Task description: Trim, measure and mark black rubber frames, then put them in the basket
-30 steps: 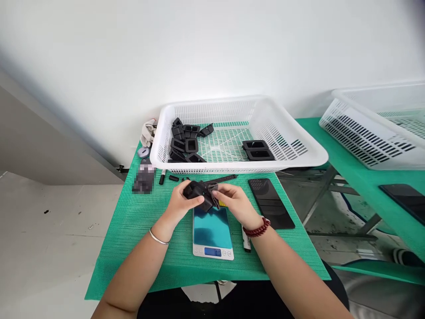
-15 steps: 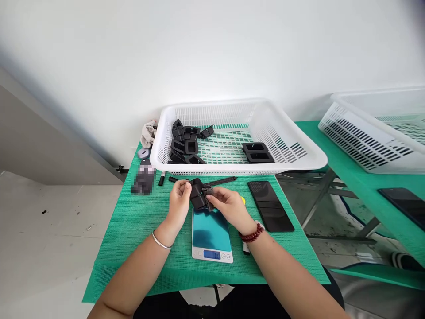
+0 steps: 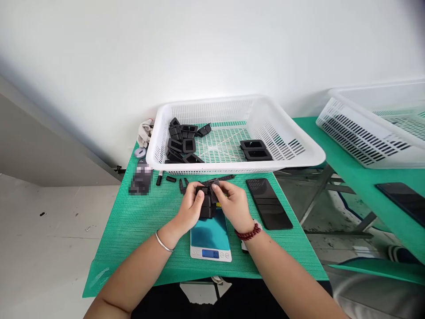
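A black part (image 3: 207, 209) is held in front of the body, over the far end of a flat scale (image 3: 210, 235); whether the scale is touched by it cannot be told. By the left hand (image 3: 186, 209) the part is clasped at its left side, the grip closed on it with the thumb laid along the near face. By the right hand (image 3: 235, 206) a small dark piece (image 3: 215, 182) is pinched at the part's upper right, thumb and fingers brought together on it; its nature cannot be made out. A metal bangle (image 3: 164, 242) is worn on the left wrist, a dark red bead bracelet (image 3: 248, 232) on the right.

Just beyond the hands, a black caliper-like tool (image 3: 226, 178) is laid crosswise on the green-covered surface (image 3: 133, 232), its middle partly hidden. A bit of yellow (image 3: 218, 205) is glimpsed between the black part and the right hand. To the right a black phone (image 3: 268, 204) is placed, well apart from the part. Farther back, a white basket (image 3: 232, 167) is set on the surface; black frames (image 3: 189, 145) are heaped at its left end, and a pair of similar frames (image 3: 255, 150) is laid side by side toward its right. Left of the tool, a marker (image 3: 159, 178) and a small black cap (image 3: 171, 179) are seen near the basket.
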Demonstrator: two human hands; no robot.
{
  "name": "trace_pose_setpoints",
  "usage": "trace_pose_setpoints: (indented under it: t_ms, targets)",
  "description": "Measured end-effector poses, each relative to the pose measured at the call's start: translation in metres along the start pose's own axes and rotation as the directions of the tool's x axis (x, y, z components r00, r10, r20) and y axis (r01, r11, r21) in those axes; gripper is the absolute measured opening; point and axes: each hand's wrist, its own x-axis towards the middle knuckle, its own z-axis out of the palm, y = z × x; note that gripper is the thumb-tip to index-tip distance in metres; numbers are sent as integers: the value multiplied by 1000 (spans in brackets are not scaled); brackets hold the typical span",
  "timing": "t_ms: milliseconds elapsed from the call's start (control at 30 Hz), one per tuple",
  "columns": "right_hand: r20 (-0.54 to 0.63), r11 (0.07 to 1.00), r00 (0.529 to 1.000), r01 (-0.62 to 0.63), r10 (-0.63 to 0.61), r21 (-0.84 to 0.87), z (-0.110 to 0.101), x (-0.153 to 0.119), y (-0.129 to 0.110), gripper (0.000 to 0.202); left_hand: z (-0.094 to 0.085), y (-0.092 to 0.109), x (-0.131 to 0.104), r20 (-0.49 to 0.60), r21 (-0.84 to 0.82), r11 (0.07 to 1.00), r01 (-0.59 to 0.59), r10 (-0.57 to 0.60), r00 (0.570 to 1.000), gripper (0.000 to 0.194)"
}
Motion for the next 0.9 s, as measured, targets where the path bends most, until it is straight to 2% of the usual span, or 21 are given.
trace_pose_setpoints:
  t_ms: [67,133,233,300,533,700,800,900]
  targets:
    - [-29,1000,1000,7,-6,27,-2,2,0,30,0,1,1,-13,-41,999,-12,11,1000,38]
    - [-31,997,999,-17,19,79,-5,3,0,31,-3,2,3,-111,-61,998,-32,25,993,38]
    - [8,985,997,-75,75,155,-7,4,0,36,-9,0,9,-275,-107,994,-28,-3,961,38]
    - [55,980,995,-96,87,175,-7,4,0,37,-12,-2,11,-312,-111,993,-30,-6,950,37]
    - [165,993,986,-49,32,105,0,4,2,37,-8,-5,10,-297,-103,994,-33,1,955,38]
    - [341,992,939,-5,-39,127,3,1,0,25,-8,-3,8,-274,-59,997,-43,25,962,39]
    - [276,996,957,91,-90,12,5,-1,-1,18,-8,-3,6,-229,-9,997,-80,76,970,39]
    - [188,970,966,205,-178,-132,9,-3,0,21,-8,-2,3,-195,48,992,-119,126,973,39]
